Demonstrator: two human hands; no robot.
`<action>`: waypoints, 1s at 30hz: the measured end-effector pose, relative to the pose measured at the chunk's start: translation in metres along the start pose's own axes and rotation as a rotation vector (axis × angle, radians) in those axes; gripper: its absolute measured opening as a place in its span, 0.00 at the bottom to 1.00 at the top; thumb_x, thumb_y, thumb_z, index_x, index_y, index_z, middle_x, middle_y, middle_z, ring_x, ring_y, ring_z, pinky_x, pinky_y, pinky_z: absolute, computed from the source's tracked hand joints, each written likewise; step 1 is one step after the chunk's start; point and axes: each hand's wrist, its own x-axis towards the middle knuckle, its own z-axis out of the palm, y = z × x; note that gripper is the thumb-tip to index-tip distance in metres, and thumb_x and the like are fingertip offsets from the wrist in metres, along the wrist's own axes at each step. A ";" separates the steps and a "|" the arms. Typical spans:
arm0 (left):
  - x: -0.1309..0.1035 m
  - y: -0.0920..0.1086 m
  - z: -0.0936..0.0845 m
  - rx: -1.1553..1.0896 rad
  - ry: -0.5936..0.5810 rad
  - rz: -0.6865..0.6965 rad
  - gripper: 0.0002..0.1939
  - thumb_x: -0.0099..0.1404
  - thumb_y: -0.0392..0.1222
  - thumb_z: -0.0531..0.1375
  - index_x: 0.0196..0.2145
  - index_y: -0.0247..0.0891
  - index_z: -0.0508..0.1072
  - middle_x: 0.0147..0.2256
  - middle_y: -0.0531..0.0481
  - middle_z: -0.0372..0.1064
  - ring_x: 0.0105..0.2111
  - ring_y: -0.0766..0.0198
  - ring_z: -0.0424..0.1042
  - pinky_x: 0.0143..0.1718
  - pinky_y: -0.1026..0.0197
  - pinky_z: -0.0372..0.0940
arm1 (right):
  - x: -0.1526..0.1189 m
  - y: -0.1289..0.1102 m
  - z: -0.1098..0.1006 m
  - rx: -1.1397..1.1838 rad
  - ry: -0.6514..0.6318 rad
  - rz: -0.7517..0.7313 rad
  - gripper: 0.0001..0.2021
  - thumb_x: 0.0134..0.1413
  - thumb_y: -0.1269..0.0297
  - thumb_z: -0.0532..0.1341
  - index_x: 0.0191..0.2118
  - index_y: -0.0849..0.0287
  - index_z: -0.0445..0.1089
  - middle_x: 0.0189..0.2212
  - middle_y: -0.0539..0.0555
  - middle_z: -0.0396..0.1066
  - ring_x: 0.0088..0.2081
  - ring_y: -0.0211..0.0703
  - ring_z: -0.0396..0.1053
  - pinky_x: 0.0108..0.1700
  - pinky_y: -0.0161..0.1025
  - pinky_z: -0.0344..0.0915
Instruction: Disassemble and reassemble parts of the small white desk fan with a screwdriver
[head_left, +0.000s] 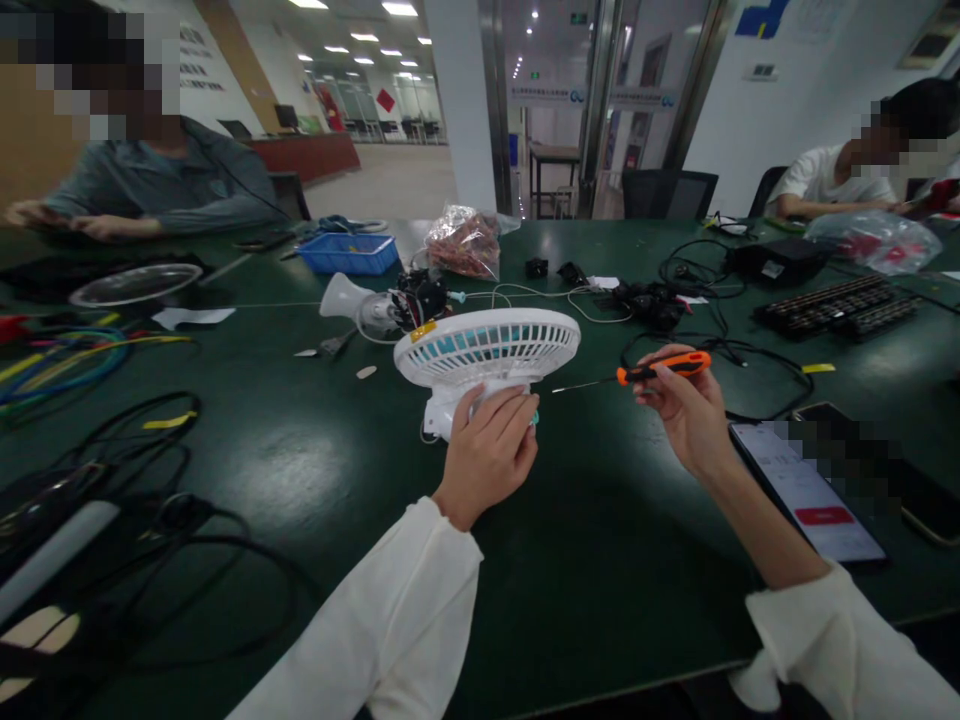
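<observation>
Head view: the left hand (491,440) is clasping one fan (491,345) at one table (600,560), straight ahead; the right hand (682,400) is gripping one screwdriver (639,373), which is pointing toward the fan. Two phones (799,475) are lying near the right hand; one tray (345,262) is standing beyond the fan.

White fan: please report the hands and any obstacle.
Left hand on white fan. Right hand holding screwdriver, tip apart from fan. No obstacle visible between.

Ceiling lights (400,9), pale floor (409,180), 1 reddish desk (319,158), glass doors (551,125), white wall (806,115)
</observation>
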 end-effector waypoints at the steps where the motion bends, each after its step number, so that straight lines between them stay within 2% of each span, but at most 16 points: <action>1: 0.000 0.000 0.000 0.002 0.001 0.001 0.18 0.63 0.34 0.55 0.51 0.35 0.70 0.49 0.45 0.73 0.51 0.57 0.70 0.60 0.46 0.52 | 0.000 0.000 0.001 0.004 -0.013 0.015 0.09 0.51 0.65 0.65 0.39 0.54 0.67 0.36 0.48 0.73 0.29 0.35 0.73 0.29 0.31 0.71; 5: 0.000 -0.001 -0.002 -0.006 -0.012 -0.012 0.18 0.63 0.34 0.56 0.51 0.36 0.70 0.49 0.46 0.73 0.51 0.57 0.70 0.61 0.47 0.52 | -0.002 0.001 0.003 0.006 -0.061 0.072 0.10 0.52 0.66 0.65 0.41 0.54 0.67 0.36 0.49 0.73 0.29 0.35 0.73 0.30 0.33 0.71; 12: -0.002 -0.005 -0.005 -0.021 -0.023 -0.021 0.19 0.62 0.34 0.56 0.52 0.37 0.70 0.49 0.46 0.73 0.51 0.58 0.70 0.61 0.48 0.52 | -0.004 0.008 0.008 -0.009 -0.062 0.193 0.15 0.51 0.64 0.66 0.44 0.53 0.65 0.38 0.51 0.74 0.31 0.38 0.74 0.31 0.35 0.73; 17: -0.001 -0.006 -0.007 -0.026 -0.016 -0.022 0.20 0.61 0.33 0.56 0.52 0.37 0.70 0.48 0.46 0.74 0.50 0.58 0.71 0.61 0.48 0.53 | -0.002 0.009 0.009 0.019 -0.045 0.228 0.16 0.49 0.64 0.68 0.44 0.53 0.66 0.39 0.52 0.75 0.36 0.41 0.75 0.40 0.40 0.73; 21: -0.001 -0.006 -0.008 -0.036 -0.008 -0.026 0.19 0.62 0.33 0.56 0.51 0.38 0.71 0.48 0.47 0.74 0.50 0.59 0.71 0.60 0.48 0.54 | 0.003 0.012 0.003 0.068 -0.040 0.268 0.16 0.49 0.63 0.68 0.45 0.51 0.68 0.36 0.51 0.74 0.38 0.40 0.73 0.42 0.39 0.72; 24: -0.001 -0.006 -0.010 -0.034 -0.017 -0.028 0.19 0.62 0.33 0.56 0.51 0.38 0.70 0.48 0.47 0.74 0.50 0.59 0.71 0.60 0.48 0.53 | 0.006 0.016 -0.001 0.116 -0.006 0.301 0.13 0.49 0.63 0.67 0.43 0.50 0.69 0.32 0.46 0.72 0.28 0.33 0.69 0.51 0.44 0.69; 26: -0.001 -0.006 -0.012 -0.026 -0.020 -0.023 0.19 0.63 0.34 0.55 0.52 0.38 0.69 0.49 0.48 0.74 0.50 0.58 0.71 0.60 0.47 0.54 | 0.007 0.017 -0.003 0.151 0.009 0.313 0.10 0.51 0.62 0.65 0.41 0.50 0.70 0.30 0.44 0.71 0.19 0.28 0.60 0.57 0.47 0.65; 28: 0.000 -0.006 -0.014 -0.020 -0.032 -0.015 0.19 0.64 0.34 0.54 0.52 0.39 0.68 0.49 0.48 0.73 0.50 0.58 0.71 0.59 0.47 0.56 | 0.008 0.018 -0.004 0.189 0.024 0.319 0.07 0.55 0.58 0.62 0.39 0.51 0.71 0.28 0.44 0.70 0.15 0.26 0.52 0.58 0.47 0.63; 30: 0.000 -0.005 -0.016 -0.015 -0.054 -0.012 0.19 0.64 0.35 0.54 0.53 0.40 0.67 0.49 0.49 0.73 0.50 0.58 0.71 0.58 0.47 0.58 | 0.008 0.017 -0.006 0.211 0.040 0.327 0.11 0.58 0.54 0.58 0.38 0.52 0.72 0.27 0.46 0.70 0.15 0.28 0.52 0.57 0.47 0.64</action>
